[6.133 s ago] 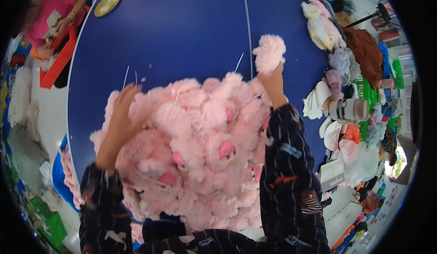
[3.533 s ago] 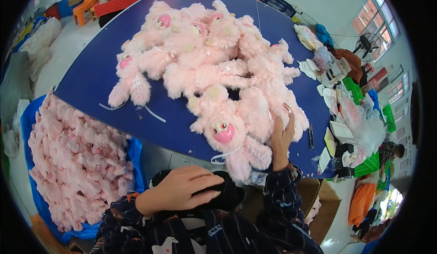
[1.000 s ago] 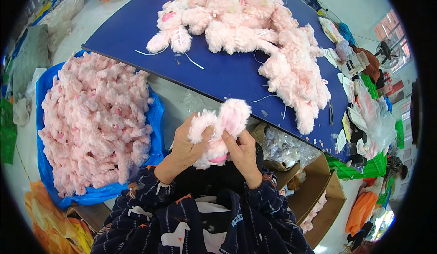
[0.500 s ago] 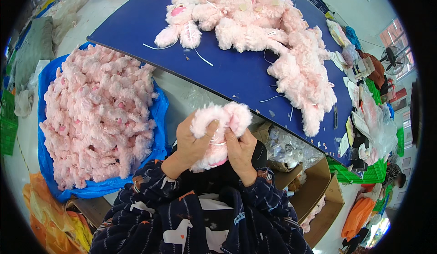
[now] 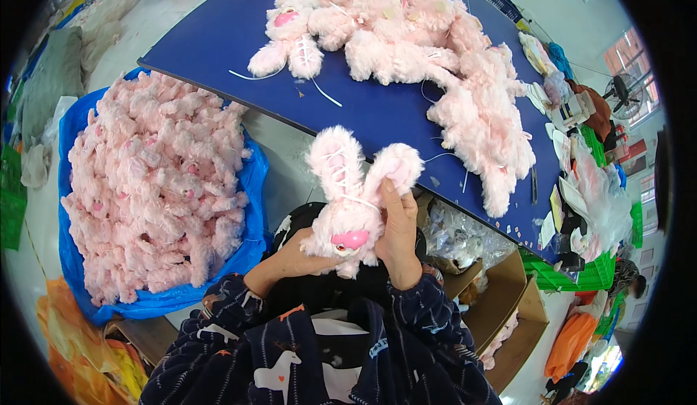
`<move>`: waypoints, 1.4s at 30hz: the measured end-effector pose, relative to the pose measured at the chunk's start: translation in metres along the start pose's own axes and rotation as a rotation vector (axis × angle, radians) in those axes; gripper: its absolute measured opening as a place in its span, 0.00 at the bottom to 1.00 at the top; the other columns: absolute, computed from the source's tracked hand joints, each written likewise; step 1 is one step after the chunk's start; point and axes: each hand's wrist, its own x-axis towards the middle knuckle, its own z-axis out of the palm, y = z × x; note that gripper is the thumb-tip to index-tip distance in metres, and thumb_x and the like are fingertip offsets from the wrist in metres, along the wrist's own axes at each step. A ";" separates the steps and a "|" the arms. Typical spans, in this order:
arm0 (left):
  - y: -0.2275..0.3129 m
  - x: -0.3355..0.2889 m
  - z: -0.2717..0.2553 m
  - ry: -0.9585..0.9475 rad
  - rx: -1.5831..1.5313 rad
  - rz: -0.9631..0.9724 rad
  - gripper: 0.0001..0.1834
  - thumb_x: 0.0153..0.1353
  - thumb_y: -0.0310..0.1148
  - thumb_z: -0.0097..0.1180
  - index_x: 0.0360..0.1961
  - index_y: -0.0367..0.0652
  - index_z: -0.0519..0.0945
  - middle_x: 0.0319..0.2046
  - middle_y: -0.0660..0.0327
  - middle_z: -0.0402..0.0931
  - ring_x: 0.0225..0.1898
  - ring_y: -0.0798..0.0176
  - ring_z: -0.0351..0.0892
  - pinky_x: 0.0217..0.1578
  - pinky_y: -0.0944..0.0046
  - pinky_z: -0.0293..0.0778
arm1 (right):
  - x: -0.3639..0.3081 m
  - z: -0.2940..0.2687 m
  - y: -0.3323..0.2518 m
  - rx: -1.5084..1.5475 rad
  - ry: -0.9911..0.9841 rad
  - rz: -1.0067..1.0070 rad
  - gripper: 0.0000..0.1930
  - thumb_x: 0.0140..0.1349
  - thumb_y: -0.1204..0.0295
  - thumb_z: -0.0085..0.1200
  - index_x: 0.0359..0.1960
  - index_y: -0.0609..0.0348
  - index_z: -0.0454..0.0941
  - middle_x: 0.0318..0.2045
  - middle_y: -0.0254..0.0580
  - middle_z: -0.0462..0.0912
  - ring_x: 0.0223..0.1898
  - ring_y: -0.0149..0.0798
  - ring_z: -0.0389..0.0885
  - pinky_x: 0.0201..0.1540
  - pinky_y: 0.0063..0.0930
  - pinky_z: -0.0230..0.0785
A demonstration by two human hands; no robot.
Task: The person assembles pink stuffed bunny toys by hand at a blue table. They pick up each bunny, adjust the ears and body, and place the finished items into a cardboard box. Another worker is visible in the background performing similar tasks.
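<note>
Between my hands is a pink plush rabbit (image 5: 347,220), its two long ears up and its pink nose patch toward me. White cord runs across the base of its ears and crisscrosses on one ear. My left hand (image 5: 296,256) is closed round the lower left side of its head, fingers partly hidden behind the plush. My right hand (image 5: 398,234) grips the right side, thumb at the base of the right ear. On the blue table (image 5: 196,60) ahead lies a heap of similar pink plush rabbits (image 5: 472,107), some with loose white cord ends.
A blue-lined container (image 5: 69,260) piled with pink plush pieces (image 5: 156,194) stands at my left. Open cardboard boxes (image 5: 501,311) are below the table at right. Clear plastic bags (image 5: 606,194) and green crates (image 5: 573,278) sit farther right. A fan (image 5: 624,93) stands beyond.
The plush rabbit has been raised and turned, so its ears stand up and its nose shows. My left hand has moved down from the ear to the head.
</note>
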 end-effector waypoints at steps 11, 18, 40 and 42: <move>-0.009 0.002 0.004 -0.056 0.002 0.059 0.26 0.47 0.30 0.63 0.49 0.37 0.71 0.44 0.59 0.74 0.44 0.67 0.73 0.48 0.65 0.68 | -0.002 -0.013 -0.003 -0.075 -0.195 0.275 0.21 0.58 0.70 0.53 0.51 0.64 0.65 0.42 0.41 0.74 0.41 0.31 0.74 0.44 0.23 0.68; 0.008 0.004 0.003 0.150 -0.243 0.022 0.23 0.51 0.25 0.58 0.50 0.35 0.70 0.44 0.59 0.73 0.45 0.67 0.73 0.46 0.66 0.69 | 0.004 -0.010 -0.016 -0.690 -0.255 -0.114 0.17 0.59 0.70 0.50 0.48 0.66 0.68 0.38 0.38 0.76 0.37 0.27 0.72 0.39 0.21 0.66; -0.036 0.010 -0.042 0.409 -0.234 -0.030 0.19 0.51 0.25 0.56 0.46 0.31 0.71 0.38 0.55 0.75 0.34 0.64 0.77 0.32 0.69 0.74 | -0.019 -0.030 0.005 -0.685 -0.409 -0.124 0.14 0.58 0.69 0.50 0.45 0.60 0.70 0.23 0.38 0.76 0.19 0.29 0.71 0.24 0.22 0.65; -0.025 0.002 -0.058 0.443 0.055 0.094 0.17 0.59 0.31 0.47 0.48 0.32 0.70 0.39 0.58 0.74 0.39 0.65 0.74 0.38 0.65 0.73 | -0.024 -0.015 -0.018 -1.100 -0.706 -0.023 0.15 0.55 0.69 0.53 0.43 0.59 0.72 0.28 0.45 0.78 0.24 0.40 0.76 0.28 0.29 0.68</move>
